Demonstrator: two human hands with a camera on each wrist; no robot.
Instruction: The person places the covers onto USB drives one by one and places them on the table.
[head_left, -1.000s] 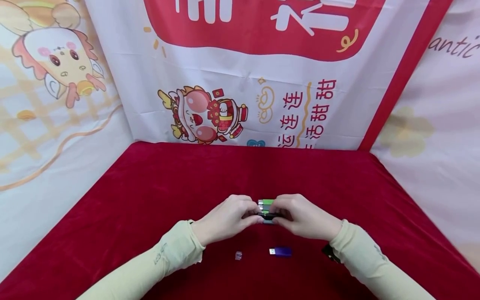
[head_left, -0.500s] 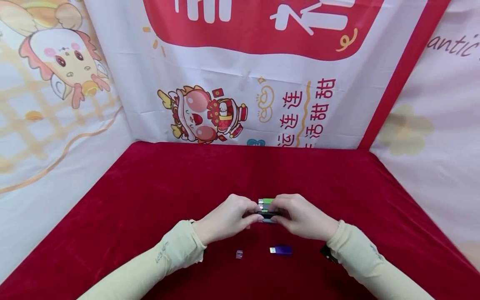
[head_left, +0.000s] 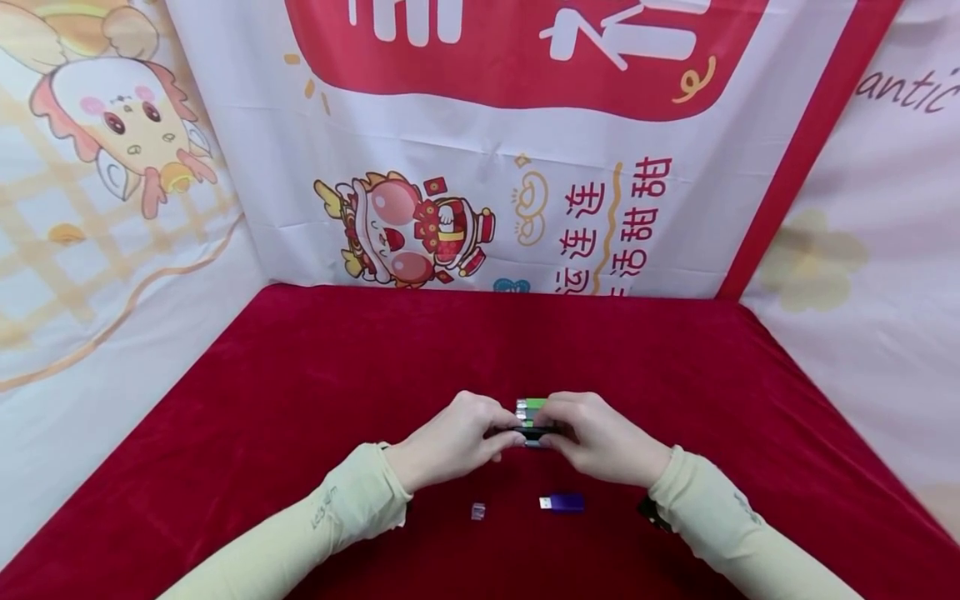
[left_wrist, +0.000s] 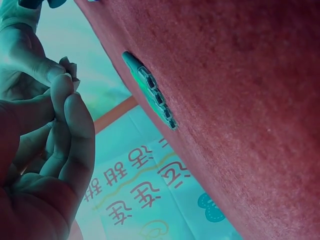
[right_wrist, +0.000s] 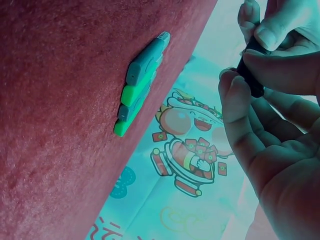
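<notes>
In the head view, my left hand [head_left: 461, 435] and right hand [head_left: 603, 437] meet over the cloth at a black USB stick [head_left: 537, 432]. The right thumb and fingers pinch the stick's dark body, plain in the right wrist view [right_wrist: 255, 85]. My left thumb and fingertips pinch its other end, which they mostly cover. Beyond the hands lies a row of several green and grey USB sticks [right_wrist: 142, 75] with clear caps, side by side. Nearer the person, a purple USB stick [head_left: 564, 502] lies with its metal plug bare. To its left rests a small clear cap [head_left: 477, 511].
Dark red cloth [head_left: 360, 358] covers the table. A printed white curtain [head_left: 480, 142] hangs behind it, and more printed curtains stand at the left [head_left: 127, 275] and right [head_left: 862, 275].
Both hands stay at the black USB stick with only slight shifts; the right hand and forearm edge slightly left. The row, the purple USB stick and the clear cap lie as before.
</notes>
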